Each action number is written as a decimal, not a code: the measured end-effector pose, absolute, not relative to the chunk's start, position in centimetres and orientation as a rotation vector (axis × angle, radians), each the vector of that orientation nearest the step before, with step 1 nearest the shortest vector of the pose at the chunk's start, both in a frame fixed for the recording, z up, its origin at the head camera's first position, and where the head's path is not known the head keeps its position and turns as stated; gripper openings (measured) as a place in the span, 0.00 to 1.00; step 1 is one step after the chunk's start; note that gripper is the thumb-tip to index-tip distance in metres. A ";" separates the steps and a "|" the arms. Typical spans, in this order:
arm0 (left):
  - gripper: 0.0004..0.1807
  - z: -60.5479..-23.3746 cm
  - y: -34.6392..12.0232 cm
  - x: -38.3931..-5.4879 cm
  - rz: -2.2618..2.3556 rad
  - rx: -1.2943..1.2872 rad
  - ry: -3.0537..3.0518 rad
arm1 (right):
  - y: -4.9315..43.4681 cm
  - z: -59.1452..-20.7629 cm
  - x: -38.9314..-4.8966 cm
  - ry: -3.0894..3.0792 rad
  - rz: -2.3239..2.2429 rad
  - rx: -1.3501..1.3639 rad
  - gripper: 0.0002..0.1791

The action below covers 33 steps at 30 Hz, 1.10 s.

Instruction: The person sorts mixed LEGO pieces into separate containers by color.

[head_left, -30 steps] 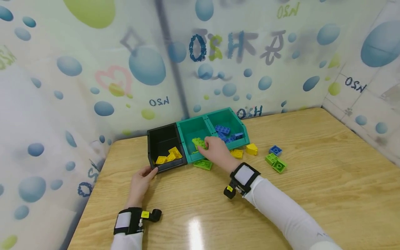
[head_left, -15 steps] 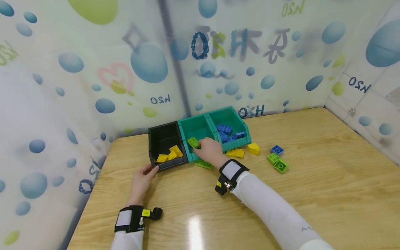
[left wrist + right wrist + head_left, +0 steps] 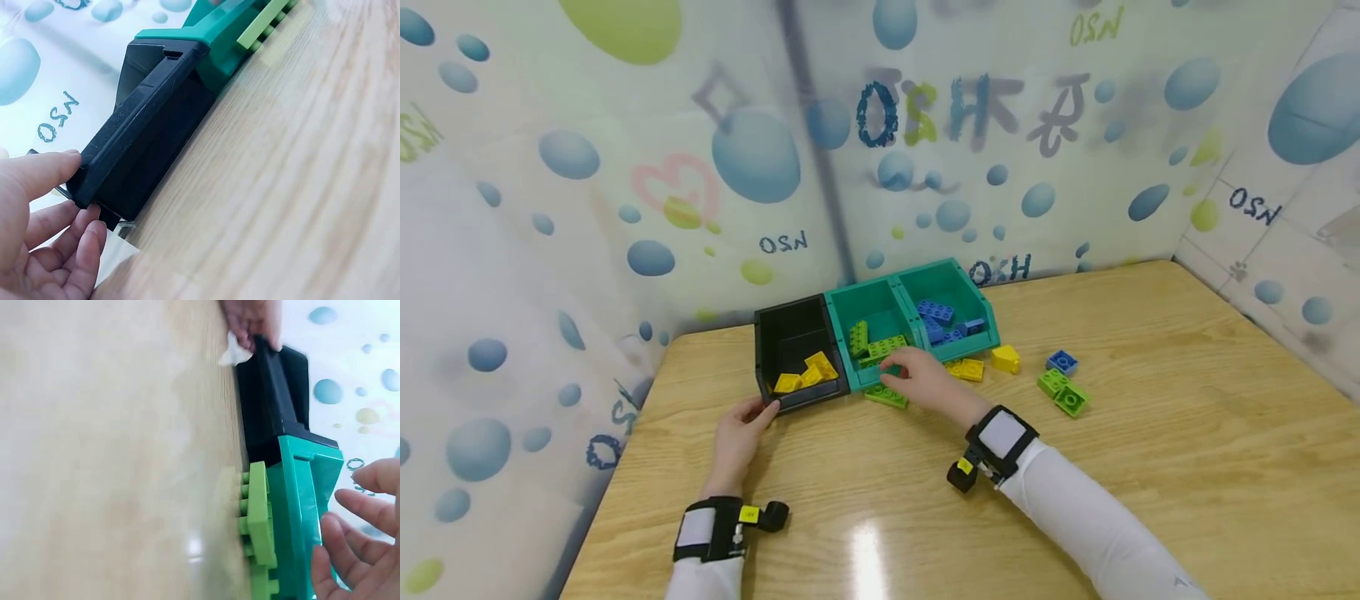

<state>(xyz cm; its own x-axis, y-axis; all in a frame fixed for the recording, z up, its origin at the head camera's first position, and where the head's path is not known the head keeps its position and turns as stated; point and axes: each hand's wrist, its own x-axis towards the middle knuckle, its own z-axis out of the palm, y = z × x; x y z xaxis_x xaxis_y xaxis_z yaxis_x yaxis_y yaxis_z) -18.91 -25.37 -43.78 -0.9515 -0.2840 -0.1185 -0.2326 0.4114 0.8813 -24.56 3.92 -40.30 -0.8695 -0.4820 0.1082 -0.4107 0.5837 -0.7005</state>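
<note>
Pinching left hand (image 3: 737, 435): closed on the near left corner of the black plastic bin (image 3: 808, 398), thumb on the rim, bent fingers beneath.
Right hand (image 3: 927, 385): fingers loosely bent and spread apart, holding nothing; it hangs at the front edge of the middle teal plastic bin (image 3: 871, 302). Whether a finger touches that edge, I cannot tell.
Inside the middle bin: lime-green studded plastic bricks (image 3: 887, 347), one lying along the left side.
Inside the black bin: yellow plastic bricks (image 3: 811, 377), gathered at the front.
Inside the right teal plastic bin (image 3: 934, 283): blue studded plastic bricks (image 3: 936, 312).
Bin row: three side by side, slanting across the pale wooden table (image 3: 1150, 367).
Just before the middle bin: a long green studded brick (image 3: 886, 396), studs facing away from the bin.
Before the right bin: loose yellow bricks (image 3: 972, 370), partly behind the right hand, and a yellow round-ended block (image 3: 1005, 358).
Farther right: a square blue brick (image 3: 1062, 362), hollow side up, near two touching square green bricks (image 3: 1071, 400).
Behind: a pale sheet (image 3: 700, 100) printed with blue drops.
</note>
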 end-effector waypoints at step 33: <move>0.30 -43.4 -25.3 -18.8 -1.668 0.480 -2.593 | 6.9 -45.1 -22.0 2.878 -1.159 -1.001 0.13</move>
